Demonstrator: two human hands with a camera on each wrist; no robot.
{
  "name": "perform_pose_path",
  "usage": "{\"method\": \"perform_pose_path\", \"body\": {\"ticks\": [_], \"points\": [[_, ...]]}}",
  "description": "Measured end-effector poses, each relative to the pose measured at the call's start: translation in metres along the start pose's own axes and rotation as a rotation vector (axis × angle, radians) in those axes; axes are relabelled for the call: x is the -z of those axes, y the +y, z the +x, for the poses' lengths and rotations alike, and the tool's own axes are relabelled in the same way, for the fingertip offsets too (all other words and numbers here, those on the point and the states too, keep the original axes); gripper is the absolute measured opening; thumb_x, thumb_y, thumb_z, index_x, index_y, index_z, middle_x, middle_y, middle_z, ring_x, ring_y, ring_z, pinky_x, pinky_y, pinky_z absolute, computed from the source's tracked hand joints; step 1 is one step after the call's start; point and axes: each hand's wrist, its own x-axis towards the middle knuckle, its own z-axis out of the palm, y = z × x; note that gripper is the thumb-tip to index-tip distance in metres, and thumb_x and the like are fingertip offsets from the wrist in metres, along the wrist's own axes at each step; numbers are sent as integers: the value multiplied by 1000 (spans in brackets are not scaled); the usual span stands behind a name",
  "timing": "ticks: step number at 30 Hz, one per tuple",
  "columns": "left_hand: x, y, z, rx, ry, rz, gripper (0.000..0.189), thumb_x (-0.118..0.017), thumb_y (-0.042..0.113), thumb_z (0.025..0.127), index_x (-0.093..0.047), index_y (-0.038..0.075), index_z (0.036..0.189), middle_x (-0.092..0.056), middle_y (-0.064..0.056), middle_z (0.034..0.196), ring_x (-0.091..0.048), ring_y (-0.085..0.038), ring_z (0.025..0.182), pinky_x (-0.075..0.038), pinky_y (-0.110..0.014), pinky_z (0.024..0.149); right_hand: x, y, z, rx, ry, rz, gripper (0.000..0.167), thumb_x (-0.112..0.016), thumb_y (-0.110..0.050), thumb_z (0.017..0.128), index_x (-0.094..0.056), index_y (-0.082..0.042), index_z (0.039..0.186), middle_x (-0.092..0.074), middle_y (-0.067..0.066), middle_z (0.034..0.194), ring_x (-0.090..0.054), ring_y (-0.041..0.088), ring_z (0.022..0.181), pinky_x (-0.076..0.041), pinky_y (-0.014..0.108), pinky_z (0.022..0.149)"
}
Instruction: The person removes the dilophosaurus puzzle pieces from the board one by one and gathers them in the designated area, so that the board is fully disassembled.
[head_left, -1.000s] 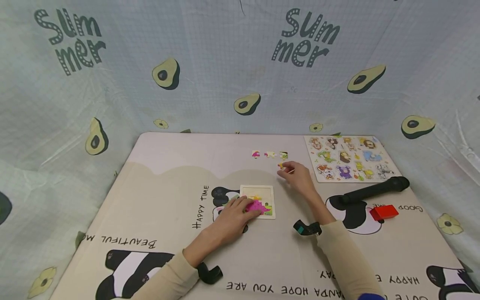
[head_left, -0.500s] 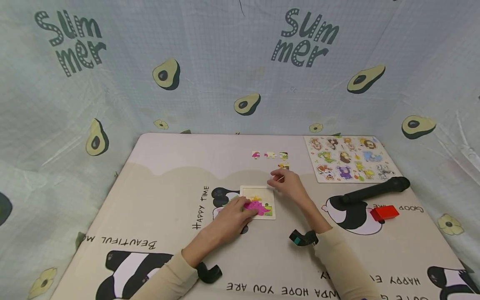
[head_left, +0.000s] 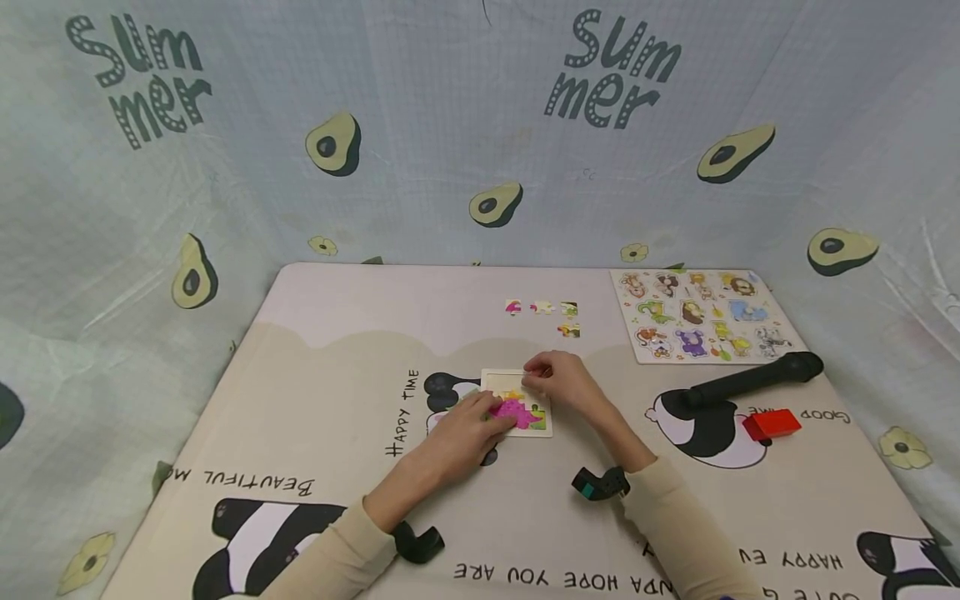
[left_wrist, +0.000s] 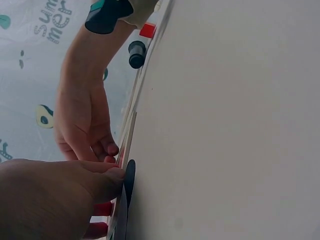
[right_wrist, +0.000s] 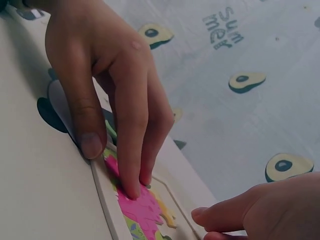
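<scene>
Below centre, the left hand (head_left: 467,429), fingers loosely extended, steadies the pink jigsaw (head_left: 517,411) in its tray (head_left: 534,434), while the right hand (head_left: 561,381), apparently pinching a hidden piece, should lower it level.

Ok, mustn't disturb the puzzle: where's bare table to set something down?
Bare: the table left of the puzzle frame and left hand, and between the sleeves. Crowded: around the right hand, loose pieces and, farther right, animal board, microphone, red block.
</scene>
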Motion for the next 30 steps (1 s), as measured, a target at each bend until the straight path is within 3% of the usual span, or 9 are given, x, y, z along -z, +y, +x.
{"method": "perform_pose_path", "body": {"ticks": [7,18,30], "points": [[-1,-1,0,-1,2,6,29,-64,24,99,-71,24,126,-62,-6,127,-55,-25,128,-45,-37,112,-3,-8,-4,-33,-51,-26,20,-73,-19,91,-73,-4,105,-68,6,91,-57,17,83,-50,27,77],[-2,-1,1,-1,5,4,28,-62,24,100,-71,24,126,-62,-7,128,-55,-25,129,-44,-38,113,-7,-9,-6,-15,-106,-73,12,-73,-18,91,-73,-6,91,-64,3,80,-53,13,74,-44,23,65],[-3,-3,1,-10,24,5,26,-64,24,98,-72,22,123,-64,-8,126,-57,-27,127,-45,-38,111,-8,-9,-5,19,-127,-101,10,-70,-13,93,-71,-4,91,-61,3,80,-51,13,73,-43,22,64]]}}
